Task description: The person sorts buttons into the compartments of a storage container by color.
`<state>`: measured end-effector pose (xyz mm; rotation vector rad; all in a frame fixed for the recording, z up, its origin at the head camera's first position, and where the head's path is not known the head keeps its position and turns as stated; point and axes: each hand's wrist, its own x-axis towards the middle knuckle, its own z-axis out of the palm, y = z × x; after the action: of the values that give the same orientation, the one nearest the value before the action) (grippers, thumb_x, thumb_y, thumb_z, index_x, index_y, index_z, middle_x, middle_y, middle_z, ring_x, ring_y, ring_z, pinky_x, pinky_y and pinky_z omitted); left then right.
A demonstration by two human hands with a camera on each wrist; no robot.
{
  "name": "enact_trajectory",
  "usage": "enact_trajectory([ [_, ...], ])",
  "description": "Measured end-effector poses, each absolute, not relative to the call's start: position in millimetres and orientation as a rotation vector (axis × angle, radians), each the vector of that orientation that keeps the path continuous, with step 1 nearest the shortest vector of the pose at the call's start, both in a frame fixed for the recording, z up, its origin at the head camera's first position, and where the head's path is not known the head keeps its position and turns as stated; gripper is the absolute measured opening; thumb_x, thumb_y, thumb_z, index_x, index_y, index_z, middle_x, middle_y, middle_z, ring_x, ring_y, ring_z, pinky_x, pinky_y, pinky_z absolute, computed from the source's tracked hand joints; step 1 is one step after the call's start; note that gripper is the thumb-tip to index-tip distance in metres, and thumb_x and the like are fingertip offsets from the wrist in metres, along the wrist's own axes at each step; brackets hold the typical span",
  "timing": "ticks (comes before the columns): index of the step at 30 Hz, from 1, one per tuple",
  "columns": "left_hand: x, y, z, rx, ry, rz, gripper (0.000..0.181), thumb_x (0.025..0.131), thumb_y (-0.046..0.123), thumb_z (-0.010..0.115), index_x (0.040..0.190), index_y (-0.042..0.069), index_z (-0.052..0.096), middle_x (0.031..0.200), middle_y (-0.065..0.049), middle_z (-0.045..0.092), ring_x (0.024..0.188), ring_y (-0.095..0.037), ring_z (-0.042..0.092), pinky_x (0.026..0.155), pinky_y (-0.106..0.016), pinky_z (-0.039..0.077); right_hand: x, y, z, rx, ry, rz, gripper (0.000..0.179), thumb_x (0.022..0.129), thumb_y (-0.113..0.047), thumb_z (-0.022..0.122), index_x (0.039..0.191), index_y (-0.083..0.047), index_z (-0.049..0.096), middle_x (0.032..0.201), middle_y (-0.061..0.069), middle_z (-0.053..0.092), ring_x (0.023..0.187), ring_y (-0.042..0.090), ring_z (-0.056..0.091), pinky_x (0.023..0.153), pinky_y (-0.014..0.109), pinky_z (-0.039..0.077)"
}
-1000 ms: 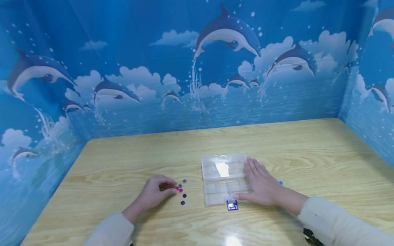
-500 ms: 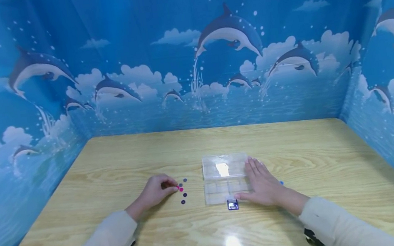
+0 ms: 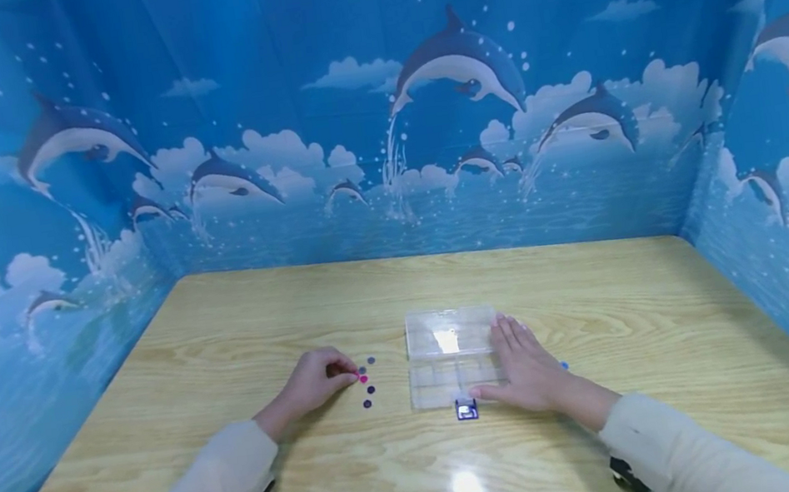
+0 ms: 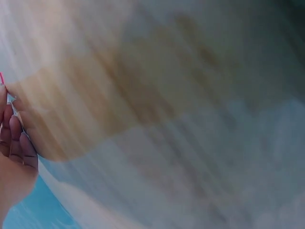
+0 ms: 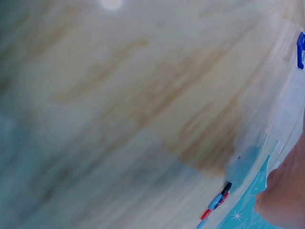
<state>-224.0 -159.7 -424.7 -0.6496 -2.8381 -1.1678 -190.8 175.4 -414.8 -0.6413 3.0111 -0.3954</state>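
My left hand [image 3: 311, 382] pinches a pink button [image 4: 2, 78] between thumb and forefinger; only its edge shows in the left wrist view. Beside those fingertips, another pink button [image 3: 364, 379] and several dark ones [image 3: 371, 390] lie on the table. To the right sits a clear plastic compartment box [image 3: 437, 395] with its lid [image 3: 422, 334] laid back. My right hand [image 3: 527, 370] rests along the box's right side, fingers straight and thumb at the front edge. A blue latch [image 3: 466, 410] sticks out at the box's front.
A blue piece [image 3: 564, 365] shows just behind the right hand. In the right wrist view, several small red, black and blue pieces [image 5: 215, 201] lie in a row on the wooden table [image 3: 283, 312]. A dolphin-print curtain [image 3: 314, 106] closes off the back and sides.
The left hand has shifted slightly right, its fingertips closing over one of the pink buttons. The right hand and the box stay where they were.
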Motion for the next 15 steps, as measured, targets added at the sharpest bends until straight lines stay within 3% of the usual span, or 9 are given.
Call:
enact_trajectory([
  [15, -223.6, -159.0, -422.3, -0.600, -2.853, -1.126, 0.007, 0.078, 0.009, 0.071, 0.075, 0.004, 0.067, 0.071, -0.003, 0.064, 0.065, -0.006, 0.050, 0.060, -0.016, 0.044, -189.1, 174.5, -411.9, -0.635, 3.006, -0.392, 0.106, 0.082, -0.066, 0.050, 0.143, 0.011, 0.013, 0.151, 0.030, 0.007, 0.141, 0.044, 0.008, 0.116, 0.051, 0.011],
])
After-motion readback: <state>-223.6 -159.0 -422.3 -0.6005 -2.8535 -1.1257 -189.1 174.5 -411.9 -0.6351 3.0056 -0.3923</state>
